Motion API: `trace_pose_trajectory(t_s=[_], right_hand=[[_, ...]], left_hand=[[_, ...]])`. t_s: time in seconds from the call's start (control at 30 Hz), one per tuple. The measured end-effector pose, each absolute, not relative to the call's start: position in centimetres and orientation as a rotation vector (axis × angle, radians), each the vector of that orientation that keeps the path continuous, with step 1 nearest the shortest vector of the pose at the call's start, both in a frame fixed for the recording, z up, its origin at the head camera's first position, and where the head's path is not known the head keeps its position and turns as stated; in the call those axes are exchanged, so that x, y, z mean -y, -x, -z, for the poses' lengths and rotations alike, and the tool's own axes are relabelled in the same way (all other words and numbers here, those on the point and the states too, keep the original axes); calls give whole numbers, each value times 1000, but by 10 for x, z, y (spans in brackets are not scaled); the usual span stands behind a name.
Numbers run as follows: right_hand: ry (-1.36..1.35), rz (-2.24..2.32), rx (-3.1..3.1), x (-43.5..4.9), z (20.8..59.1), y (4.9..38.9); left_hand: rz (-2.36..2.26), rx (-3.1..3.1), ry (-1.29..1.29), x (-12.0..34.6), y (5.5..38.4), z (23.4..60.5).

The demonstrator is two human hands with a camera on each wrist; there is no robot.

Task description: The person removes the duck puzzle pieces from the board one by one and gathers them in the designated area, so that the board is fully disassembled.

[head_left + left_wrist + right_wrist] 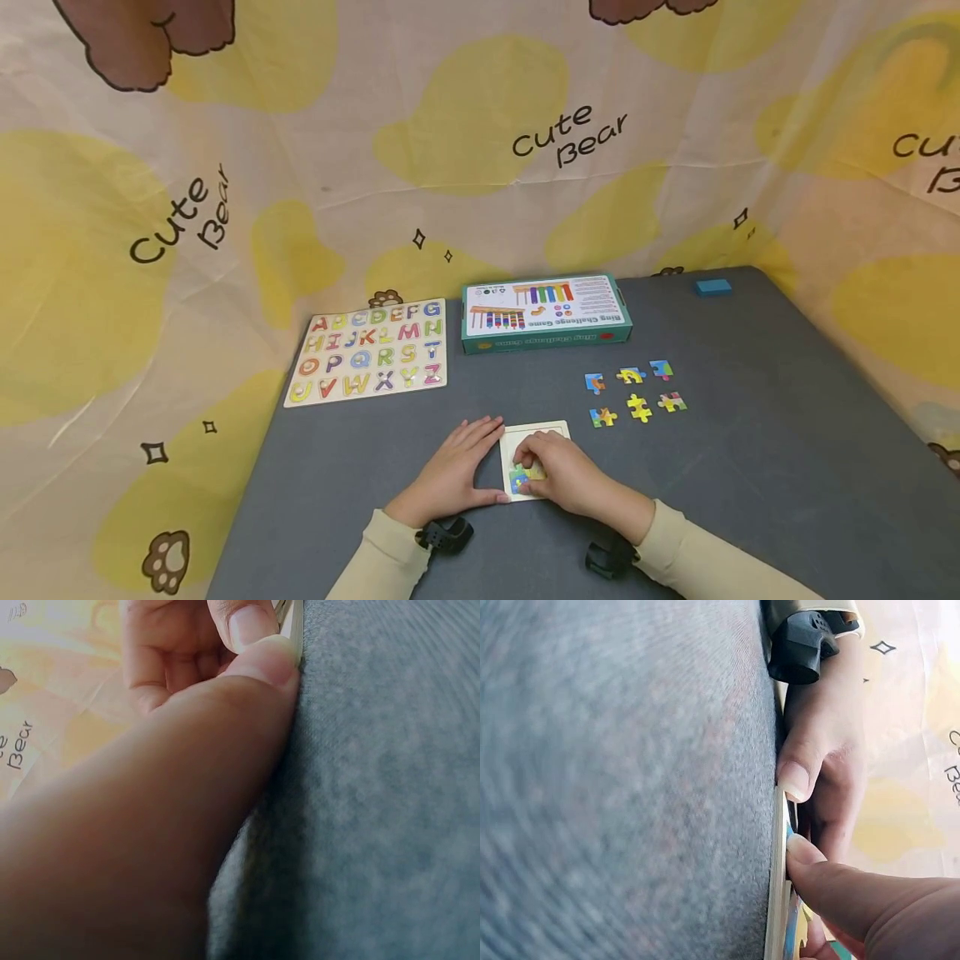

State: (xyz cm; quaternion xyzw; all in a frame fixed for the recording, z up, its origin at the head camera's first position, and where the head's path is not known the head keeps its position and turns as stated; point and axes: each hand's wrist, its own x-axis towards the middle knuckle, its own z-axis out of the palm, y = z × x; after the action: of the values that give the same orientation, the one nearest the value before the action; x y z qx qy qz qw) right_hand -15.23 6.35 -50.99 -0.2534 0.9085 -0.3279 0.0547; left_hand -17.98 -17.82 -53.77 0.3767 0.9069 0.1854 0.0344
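In the head view, a small pale puzzle tray (517, 435) lies near the front of the table. Against its left side rests my left hand (450, 475), fingers straight toward the top corner, thumb at the bottom corner. My right hand (566, 471) is over the tray with curled fingers, its thumb and index finger on a blue, green and yellow puzzle piece (517, 482) at the lower left of the tray. The right wrist view has the right thumb (807, 851) pressed at the tray edge (776, 900), close to the left thumb. My right palm hides part of the tray.
Several loose puzzle pieces (639, 408) lie in two rows right of the tray. Farther back are an alphabet board (367, 354) and a green-edged game box (546, 312). A blue block (712, 287) sits at the far right, near the printed cloth backdrop (465, 125).
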Motion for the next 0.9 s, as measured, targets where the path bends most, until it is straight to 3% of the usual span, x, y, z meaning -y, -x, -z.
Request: trace_pose_trajectory(t_s=[0.9], right_hand=[[891,1012,-2841,-69,513,148]], left_hand=[[-562,-2774,-1138,178,180,537]])
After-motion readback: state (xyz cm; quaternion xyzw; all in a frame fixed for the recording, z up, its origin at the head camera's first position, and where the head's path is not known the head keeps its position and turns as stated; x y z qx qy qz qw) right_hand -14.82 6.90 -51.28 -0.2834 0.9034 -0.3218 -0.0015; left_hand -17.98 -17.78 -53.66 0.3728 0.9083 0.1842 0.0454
